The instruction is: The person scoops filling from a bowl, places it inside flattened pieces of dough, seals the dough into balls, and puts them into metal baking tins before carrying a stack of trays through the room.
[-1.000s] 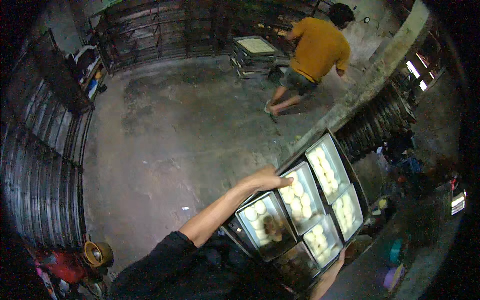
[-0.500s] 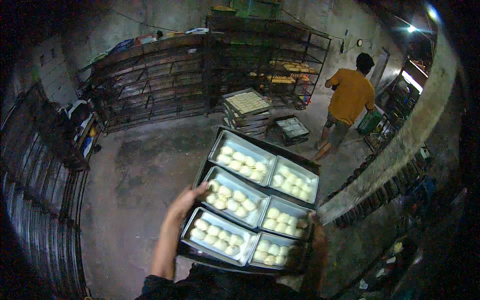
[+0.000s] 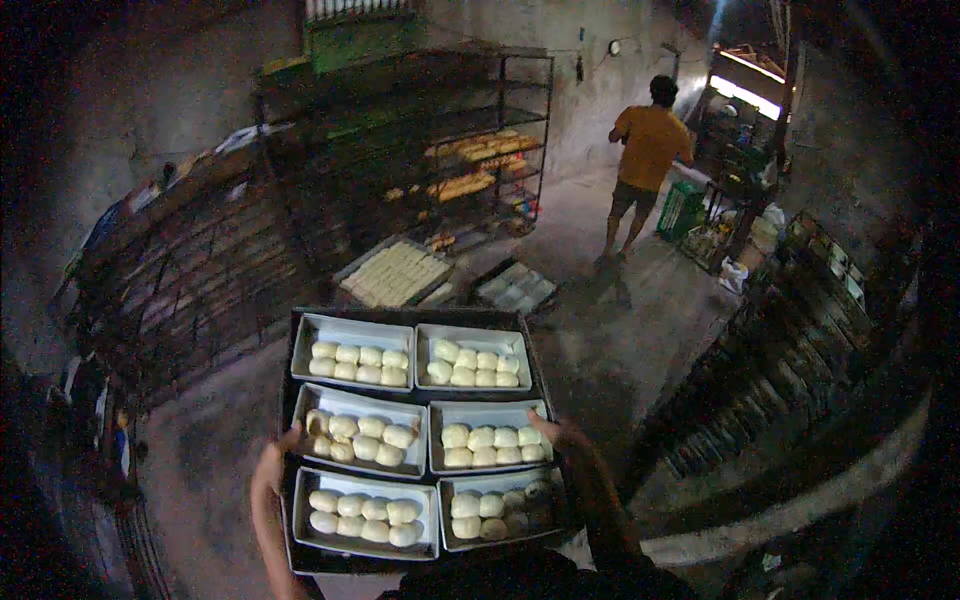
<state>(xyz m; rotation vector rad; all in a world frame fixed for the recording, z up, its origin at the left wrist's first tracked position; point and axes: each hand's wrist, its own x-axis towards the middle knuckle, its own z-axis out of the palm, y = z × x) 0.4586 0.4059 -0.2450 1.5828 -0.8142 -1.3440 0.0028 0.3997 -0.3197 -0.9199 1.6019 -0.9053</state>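
Between my hands I carry a dark baking tray point(image 3: 425, 396) level in front of my body. Several oblong metal loaf pans stand on it in two columns, among them a far left pan point(image 3: 352, 322) and a near right pan point(image 3: 502, 544). Each pan holds pale dough balls point(image 3: 367, 438) set in two rows. My left hand point(image 3: 274, 462) is closed on the tray's left edge, thumb on top. At the right edge my right hand point(image 3: 560, 436) grips it, thumb over the rim by the middle pan. The fingers of both hands are hidden underneath.
Ahead stands a stack of trays with pale dough point(image 3: 396, 274), beside a low stack of pans point(image 3: 516, 287). Behind them a dark rack point(image 3: 545, 120) holds browned bread. A person in an orange shirt point(image 3: 652, 150) is farther off, near a green crate point(image 3: 680, 210). Dark racks point(image 3: 200, 250) line the left.
My view has swung to the right and the tray now sits squarer before me. The stacked trays appear closer. The person in orange has walked farther away.
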